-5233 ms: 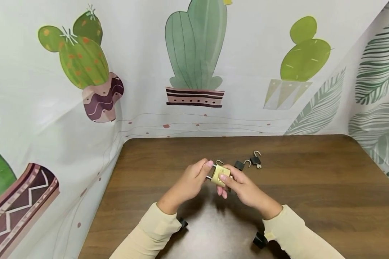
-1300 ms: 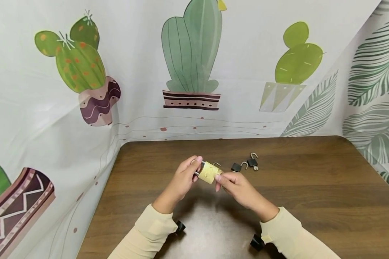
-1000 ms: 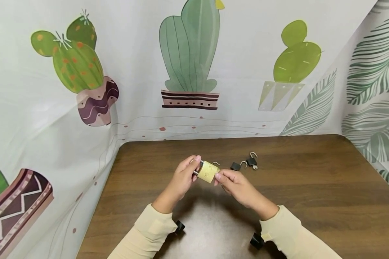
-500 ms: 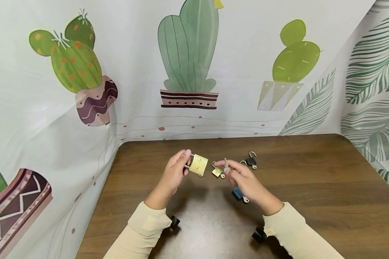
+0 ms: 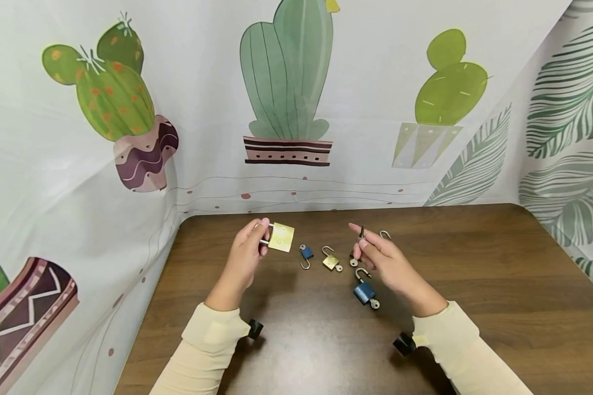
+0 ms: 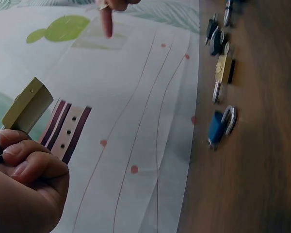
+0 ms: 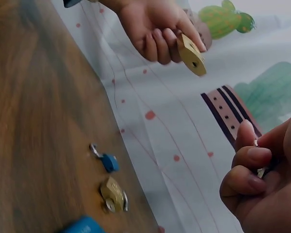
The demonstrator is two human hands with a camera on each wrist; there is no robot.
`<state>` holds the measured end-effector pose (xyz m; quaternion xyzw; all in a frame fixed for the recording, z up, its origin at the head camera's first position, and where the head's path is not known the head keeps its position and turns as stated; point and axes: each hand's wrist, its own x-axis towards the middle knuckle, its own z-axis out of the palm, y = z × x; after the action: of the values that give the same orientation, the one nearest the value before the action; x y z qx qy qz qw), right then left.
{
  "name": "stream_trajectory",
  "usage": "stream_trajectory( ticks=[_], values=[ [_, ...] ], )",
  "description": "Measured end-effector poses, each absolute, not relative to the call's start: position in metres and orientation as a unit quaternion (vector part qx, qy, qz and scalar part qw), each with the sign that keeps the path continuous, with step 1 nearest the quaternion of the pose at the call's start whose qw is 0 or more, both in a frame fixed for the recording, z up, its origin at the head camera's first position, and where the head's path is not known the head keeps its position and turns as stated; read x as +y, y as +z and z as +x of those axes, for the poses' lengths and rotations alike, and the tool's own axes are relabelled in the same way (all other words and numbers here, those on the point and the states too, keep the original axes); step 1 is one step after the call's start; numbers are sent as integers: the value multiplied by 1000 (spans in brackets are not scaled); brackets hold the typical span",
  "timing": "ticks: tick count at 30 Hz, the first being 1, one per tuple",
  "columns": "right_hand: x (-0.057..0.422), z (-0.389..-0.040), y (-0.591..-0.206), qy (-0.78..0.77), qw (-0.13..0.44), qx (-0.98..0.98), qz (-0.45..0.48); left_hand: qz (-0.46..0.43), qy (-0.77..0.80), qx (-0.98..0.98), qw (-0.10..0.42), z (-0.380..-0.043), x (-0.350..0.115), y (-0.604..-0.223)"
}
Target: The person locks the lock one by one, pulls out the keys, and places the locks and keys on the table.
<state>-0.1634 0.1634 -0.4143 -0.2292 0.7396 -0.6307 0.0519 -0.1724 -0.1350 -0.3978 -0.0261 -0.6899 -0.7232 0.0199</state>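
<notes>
My left hand (image 5: 242,255) grips a large brass padlock (image 5: 281,237) by its steel shackle, raised above the table with the body pointing right. Its bottom face with the keyhole shows in the right wrist view, where the padlock (image 7: 191,54) has no key in it. Off to the right, my right hand (image 5: 385,260) pinches a small metal key (image 5: 362,233) between thumb and fingers, index finger extended. Only glints of the key (image 7: 260,172) show among the curled fingers in the right wrist view. A wide gap separates the two hands.
Between the hands on the wooden table (image 5: 306,340) lie a small blue padlock (image 5: 306,252), a small brass padlock (image 5: 330,262) and a larger blue padlock (image 5: 364,292), all with raised shackles. Black padlocks behind my right hand are mostly hidden. A cactus-print cloth (image 5: 207,109) hangs behind the table.
The key has come out of the large brass padlock in my right hand. Both hands have drawn apart, the left with the padlock leftward, the right rightward, uncovering the blue and small brass padlocks.
</notes>
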Motion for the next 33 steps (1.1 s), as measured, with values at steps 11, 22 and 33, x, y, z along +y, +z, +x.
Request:
stream_trajectory(
  ticks=[11,22,33],
  values=[
    [196,-186,-426,-620,-45,762,-179,21,-728,-684,32,-188,-158,-407],
    [232,-204,-437,-699,-55,705,-106,69,-712,-696,66,-196,-194,-408],
    [264,-210,-445,-648,-55,757,-57,95,-695,-710,54,-206,-212,-424]
  ],
)
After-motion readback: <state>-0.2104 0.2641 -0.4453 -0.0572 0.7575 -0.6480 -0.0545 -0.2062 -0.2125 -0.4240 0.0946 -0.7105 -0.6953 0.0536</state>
